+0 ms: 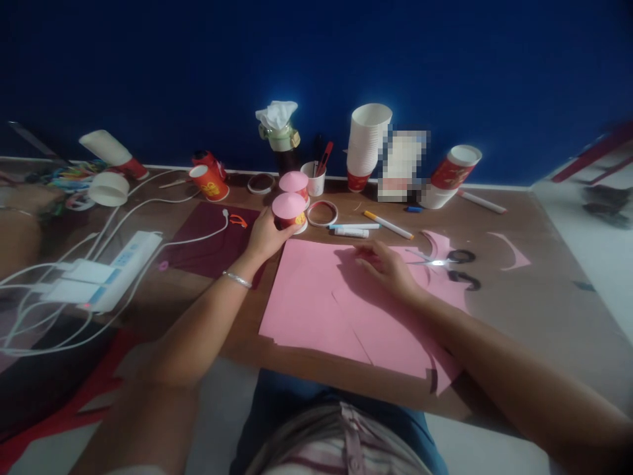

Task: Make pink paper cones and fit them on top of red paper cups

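Pink paper [316, 290] is lying in a big sheet on the brown table [237, 349]. Near its top left corner, the front cup [300, 221] is standing upright, red and wearing a pointy pink hat [289, 203]. The left hand [267, 234] is holding this cup: its thumb is lying across the front, and the other fingertips are hiding behind the side. The right hand [386, 267] is hanging over or resting on the paper; I cannot tell if it is touching. Its fingers are bending loosely, with nothing showing in them.

Some things could be going wrong from here. If the left hand is squeezing too hard, the cup could be getting a dent. If it is tipping the cup, the hat could be sliding off, though I cannot see if it is stuck on. The back cup [304, 192], with its own pink hat [295, 179], is standing just behind, so a push could be knocking it over. The scissors [438, 262] are lying by the right hand with blades pointing its way, so a careless reach could be giving a cut.
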Demonstrator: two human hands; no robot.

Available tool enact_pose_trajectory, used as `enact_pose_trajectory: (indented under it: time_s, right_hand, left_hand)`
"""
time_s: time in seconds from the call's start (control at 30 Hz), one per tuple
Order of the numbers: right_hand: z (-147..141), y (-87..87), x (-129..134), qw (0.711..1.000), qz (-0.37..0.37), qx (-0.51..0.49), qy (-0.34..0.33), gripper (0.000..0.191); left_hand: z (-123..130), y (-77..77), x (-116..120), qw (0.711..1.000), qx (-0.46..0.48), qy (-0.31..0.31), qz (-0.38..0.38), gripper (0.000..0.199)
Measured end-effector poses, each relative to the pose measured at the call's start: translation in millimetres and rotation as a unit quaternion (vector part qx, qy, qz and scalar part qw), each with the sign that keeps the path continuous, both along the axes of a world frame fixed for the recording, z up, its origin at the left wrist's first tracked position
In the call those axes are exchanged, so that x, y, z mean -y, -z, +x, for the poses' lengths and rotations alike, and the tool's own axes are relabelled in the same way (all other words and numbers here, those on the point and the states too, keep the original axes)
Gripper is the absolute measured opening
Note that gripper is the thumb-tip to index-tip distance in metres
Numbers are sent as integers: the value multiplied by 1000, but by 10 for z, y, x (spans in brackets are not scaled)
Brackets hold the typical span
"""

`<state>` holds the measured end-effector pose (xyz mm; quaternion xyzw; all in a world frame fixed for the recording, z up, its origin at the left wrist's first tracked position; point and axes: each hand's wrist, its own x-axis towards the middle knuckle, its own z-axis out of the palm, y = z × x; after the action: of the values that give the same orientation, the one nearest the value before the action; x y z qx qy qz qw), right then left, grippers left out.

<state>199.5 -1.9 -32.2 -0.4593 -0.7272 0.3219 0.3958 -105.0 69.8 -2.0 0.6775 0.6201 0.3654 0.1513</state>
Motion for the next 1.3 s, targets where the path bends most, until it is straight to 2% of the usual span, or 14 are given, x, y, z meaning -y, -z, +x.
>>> enact_pose_trajectory:
  time_s: [0.1, 0.2, 0.33, 0.37, 0.43, 0.47, 0.63, 0.77, 0.9, 0.97, 1.03, 1.1, 1.2, 1.3]
  right_hand:
    - [-7, -2, 0, 1000, -23, -21, -6, 24]
    - [-10, -80, 12, 1000, 6, 1, -19, 17]
    - [-83, -362, -50, 986, 87, 137, -31, 20]
    - [-134, -445, -102, 974, 103, 198, -42, 20]
    - [-283, -581, -262, 928, 126, 349, -40, 17]
    - [-375, -624, -368, 918, 128, 373, -28, 18]
    - [-841, -593, -942, 895, 136, 425, -21, 20]
    - [-978, -579, -1132, 886, 143, 441, -30, 21]
    - [-742, -685, -995, 882, 183, 434, -26, 24]
    - [-517, -716, -842, 880, 204, 429, -8, 26]
    - [-272, -712, -657, 869, 258, 421, 21, 24]
    - [-50, -684, -461, 863, 296, 409, 18, 26]
    - [184, -639, -181, 871, 324, 368, 16, 24]
    - [295, -610, 32, 884, 333, 329, 11, 20]
  left_hand:
    - [50, -9, -24, 1000, 8, -1, -5, 62]
    - [79, -6, -47, 1000, 4, -6, -13, 61]
    - [84, 11, -61, 1000, 9, -12, -21, 61]
    - [82, 19, -62, 1000, 10, -15, -22, 61]
    - [75, 40, -64, 999, 11, -18, -24, 61]
    - [70, 55, -65, 999, 13, -19, -24, 62]
    - [49, 150, -80, 1000, 3, -14, -6, 66]
    - [38, 180, -74, 1000, -10, -2, 5, 64]
    - [81, 123, -23, 1000, -17, 4, 1, 63]
    - [132, 84, 4, 1000, -24, 10, -5, 64]
    - [199, 57, 14, 999, -36, 11, -12, 64]
    - [277, 45, 2, 998, -56, 13, -17, 62]
    - [407, 38, -47, 996, -86, 24, -12, 58]
    - [549, 11, -102, 992, -120, 15, -25, 55]
